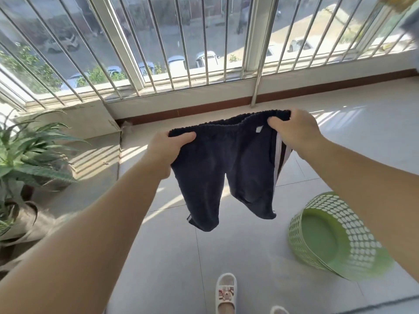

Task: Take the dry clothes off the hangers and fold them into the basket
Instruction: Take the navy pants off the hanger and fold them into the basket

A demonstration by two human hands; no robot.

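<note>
Tiled floor (pixel 238 257); basket (pixel 301 225) partly hidden behind right forearm.

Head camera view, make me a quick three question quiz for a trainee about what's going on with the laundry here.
1. True or false: the dark trousers are already folded inside the green basket.
2. Which part of the trousers do the left hand and right hand grip?
A. the leg cuffs
B. the waistband
C. the side stripes only
3. Fill in: the basket stands on the tiled floor to the person's ____ side.

Key
1. False: they hang unfolded in the air, held up, and the basket shows only its bare green bottom.
2. B: one hand at each end of the waistband.
3. Right.
</note>
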